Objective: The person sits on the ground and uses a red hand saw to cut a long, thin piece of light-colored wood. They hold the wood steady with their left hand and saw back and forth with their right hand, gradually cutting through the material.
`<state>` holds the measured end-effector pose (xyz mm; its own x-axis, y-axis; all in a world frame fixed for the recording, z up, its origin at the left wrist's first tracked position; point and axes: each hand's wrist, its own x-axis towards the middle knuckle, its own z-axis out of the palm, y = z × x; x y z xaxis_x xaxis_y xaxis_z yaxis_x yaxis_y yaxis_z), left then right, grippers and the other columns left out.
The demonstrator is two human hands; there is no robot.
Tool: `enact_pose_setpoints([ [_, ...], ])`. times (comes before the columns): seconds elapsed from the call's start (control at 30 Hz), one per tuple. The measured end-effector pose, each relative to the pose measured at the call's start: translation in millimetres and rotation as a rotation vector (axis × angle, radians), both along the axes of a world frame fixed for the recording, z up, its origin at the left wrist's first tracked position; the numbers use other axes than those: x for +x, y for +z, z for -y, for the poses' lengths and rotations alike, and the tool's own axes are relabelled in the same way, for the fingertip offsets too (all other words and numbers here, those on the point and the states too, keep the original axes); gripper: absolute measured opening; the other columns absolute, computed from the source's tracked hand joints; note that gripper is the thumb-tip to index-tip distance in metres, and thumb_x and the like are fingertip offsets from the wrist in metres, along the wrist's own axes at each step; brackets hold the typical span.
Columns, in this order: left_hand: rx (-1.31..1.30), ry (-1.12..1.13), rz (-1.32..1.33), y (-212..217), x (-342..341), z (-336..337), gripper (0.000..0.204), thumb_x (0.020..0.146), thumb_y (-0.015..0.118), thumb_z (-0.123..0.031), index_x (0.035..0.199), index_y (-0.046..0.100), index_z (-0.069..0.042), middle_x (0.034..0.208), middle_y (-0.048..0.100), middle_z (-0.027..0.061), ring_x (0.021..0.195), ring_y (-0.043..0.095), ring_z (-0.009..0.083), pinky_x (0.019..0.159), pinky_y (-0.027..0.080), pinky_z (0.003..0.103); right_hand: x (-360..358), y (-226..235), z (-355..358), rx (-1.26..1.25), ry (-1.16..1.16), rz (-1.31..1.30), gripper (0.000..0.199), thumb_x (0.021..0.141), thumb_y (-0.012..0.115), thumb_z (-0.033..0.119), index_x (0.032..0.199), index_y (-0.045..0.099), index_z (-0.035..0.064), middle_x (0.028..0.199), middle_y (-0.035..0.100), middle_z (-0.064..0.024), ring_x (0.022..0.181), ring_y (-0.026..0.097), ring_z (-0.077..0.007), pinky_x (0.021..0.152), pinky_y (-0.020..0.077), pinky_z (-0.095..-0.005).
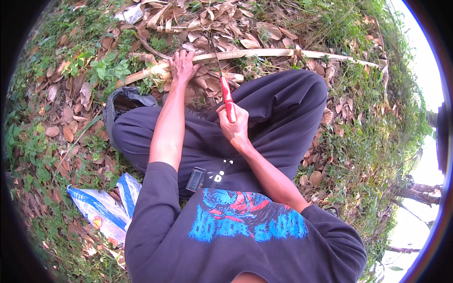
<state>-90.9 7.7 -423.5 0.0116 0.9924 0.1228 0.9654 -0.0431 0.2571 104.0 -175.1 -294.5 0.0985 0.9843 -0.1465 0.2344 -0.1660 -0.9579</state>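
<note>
A long, pale, slightly curved strip of wood [264, 53] lies across the leaves beyond my legs. My left hand [183, 67] presses down on it near its left part, fingers curled over the wood. My right hand [233, 125] is closed around the red handle [227, 96] of a handsaw. The thin saw blade [218, 60], seen edge-on, points away from me and crosses the strip just right of my left hand. Its teeth cannot be made out. A shorter pale piece of wood [234, 77] lies under the strip, close to the blade.
I sit cross-legged on ground with dry leaves [68, 113] and green plants [106, 66]. A dark plastic bag [113, 104] lies by my left knee. A blue-and-white striped sack [101, 210] is at my left side. Beyond the strip lies a whitish scrap [130, 14].
</note>
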Motion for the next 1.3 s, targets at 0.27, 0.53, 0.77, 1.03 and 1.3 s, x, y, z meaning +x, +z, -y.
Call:
enact_pose_setpoints([
  [0.27,0.146,-0.03,-0.041,-3.7,-1.4,0.0,0.053,0.072,0.083,-0.044,0.115,0.064,-0.018,0.107,0.059,0.0079,0.108,0.054,0.0325,0.092,0.039,0.051,-7.2,-23.4,-62.0,0.221,-0.02,0.114,0.016,0.082,0.061,0.008,0.071,0.055,-0.0028,0.059,0.055,-0.0229,0.053,0.059,-0.0395,0.052,0.0464,-0.0429],
  [0.53,0.129,-0.034,-0.05,-6.4,-5.8,-1.9,0.055,0.072,0.083,-0.048,0.113,0.063,-0.018,0.106,0.06,0.0092,0.108,0.055,0.0326,0.09,0.04,0.051,-5.6,-7.4,-14.5,0.187,-0.003,0.075,0.013,0.083,0.062,0.007,0.076,0.059,-0.0035,0.066,0.06,-0.025,0.063,0.063,-0.0435,0.055,0.0495,-0.045],
  [0.77,0.107,-0.011,-0.045,-4.0,2.2,-0.4,0.057,0.072,0.082,-0.048,0.115,0.061,-0.018,0.109,0.06,0.0095,0.11,0.055,0.0332,0.092,0.04,0.052,0.4,-5.0,-7.7,0.155,0.032,-0.003,0.012,0.083,0.062,0.007,0.077,0.06,-0.0028,0.064,0.059,-0.024,0.062,0.064,-0.0415,0.056,0.049,-0.0422],
  [1.03,0.049,-0.013,-0.073,0.5,0.0,-5.8,0.053,0.074,0.083,-0.045,0.113,0.062,-0.018,0.109,0.06,0.0107,0.11,0.055,0.0343,0.093,0.041,0.052,-6.0,-14.8,-77.5,0.143,0.012,0.11,0.02,0.081,0.062,0.012,0.071,0.053,-0.003,0.063,0.056,-0.0261,0.061,0.061,-0.0433,0.057,0.0471,-0.0467],
  [1.3,0.071,-0.022,-0.045,0.4,0.1,0.0,0.052,0.072,0.086,-0.038,0.114,0.062,-0.018,0.108,0.058,0.0089,0.11,0.054,0.035,0.091,0.041,0.054,-4.8,-13.9,-44.4,0.181,-0.039,0.023,0.017,0.083,0.061,0.008,0.073,0.054,-0.0034,0.059,0.053,-0.0219,0.05,0.053,-0.0338,0.051,0.0444,-0.0426],
])
